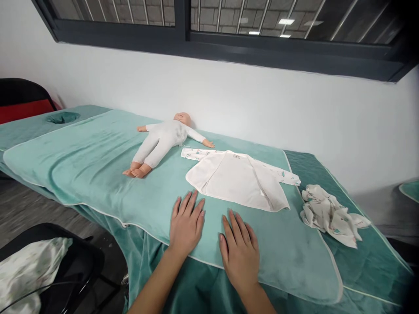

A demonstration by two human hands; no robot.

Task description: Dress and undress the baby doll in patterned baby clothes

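Doll (165, 133) left of shirt (231, 179)

A white wall (262, 104) stands behind the green-covered bed (91, 157); in this wall is a dark-framed window (222, 46) with metal bars (241, 16) and bright patches of light (286, 21); at left are a black-and-red chair (24, 93), a black chair (85, 257) and grey floor (36, 198).

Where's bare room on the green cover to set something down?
The widest bare patch of the green cover lies left of the doll, reaching the front edge. A smaller one: right of the right hand, this side of the white shirt. Crowded: where the doll's arm nears one shirt sleeve, and the other nears the crumpled cloth.
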